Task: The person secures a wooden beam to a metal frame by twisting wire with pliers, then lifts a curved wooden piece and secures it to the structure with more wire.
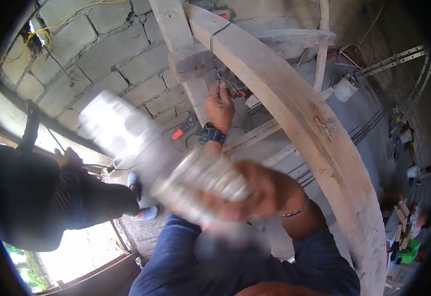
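Note:
My left hand point(219, 103), wearing a dark wristwatch point(212, 134), reaches up beside the crossing timbers. Its fingers are pressed together near thin wires point(232, 85); what they hold, if anything, is too small to tell. Closer to the camera, my right hand point(259, 190), with a bracelet at the wrist, is wrapped round a pale, ridged object point(200, 182) smeared by motion. A blurred white cylindrical part point(119, 126) extends from it to the upper left. The long curved wooden beam point(304, 113) runs to the right of both hands.
A block wall point(112, 49) stands behind the timbers. A red and grey tool point(183, 129) lies beyond my left forearm. Another person point(33, 197) in dark clothing is at the left. A bucket point(346, 88), a ladder point(393, 61) and another person point(422, 219) are at the right.

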Action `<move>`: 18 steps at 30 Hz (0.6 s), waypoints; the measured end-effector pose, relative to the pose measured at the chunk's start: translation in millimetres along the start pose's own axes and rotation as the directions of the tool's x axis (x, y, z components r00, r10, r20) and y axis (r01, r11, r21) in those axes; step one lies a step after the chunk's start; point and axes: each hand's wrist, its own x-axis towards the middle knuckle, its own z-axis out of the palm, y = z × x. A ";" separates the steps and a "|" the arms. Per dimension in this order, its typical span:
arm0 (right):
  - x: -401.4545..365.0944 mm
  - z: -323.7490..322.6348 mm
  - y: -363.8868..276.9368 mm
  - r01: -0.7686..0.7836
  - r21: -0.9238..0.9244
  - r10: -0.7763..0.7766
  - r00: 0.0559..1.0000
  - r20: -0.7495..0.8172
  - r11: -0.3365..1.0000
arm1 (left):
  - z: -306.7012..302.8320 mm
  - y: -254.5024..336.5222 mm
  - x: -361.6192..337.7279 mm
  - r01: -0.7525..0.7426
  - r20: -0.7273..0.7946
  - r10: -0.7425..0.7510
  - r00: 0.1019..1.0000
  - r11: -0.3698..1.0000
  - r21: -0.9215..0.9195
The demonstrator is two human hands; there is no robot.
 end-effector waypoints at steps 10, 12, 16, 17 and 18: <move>-42.8 -8.6 79.1 -0.311 0.008 0.285 0.858 -0.429 0.950 | -58.1 6.5 6.2 0.232 0.223 -0.205 0.953 0.967 -0.102; -54.2 -24.9 69.8 -0.327 -0.023 0.270 0.815 -0.513 0.945 | -56.0 6.3 7.9 0.258 0.227 -0.228 0.947 0.959 -0.113; -71.8 -53.3 76.5 -0.227 0.141 0.267 0.790 -0.552 0.964 | -56.6 20.0 12.4 0.249 0.193 -0.247 0.950 0.968 0.015; -72.3 -56.7 79.6 -0.222 0.147 0.266 0.789 -0.554 0.964 | -55.2 21.2 15.5 0.212 0.176 -0.211 0.962 0.977 0.017; -72.6 -60.1 81.4 -0.153 0.244 0.258 0.831 -0.493 0.958 | -53.0 22.6 18.8 0.174 0.157 -0.175 0.972 0.985 0.022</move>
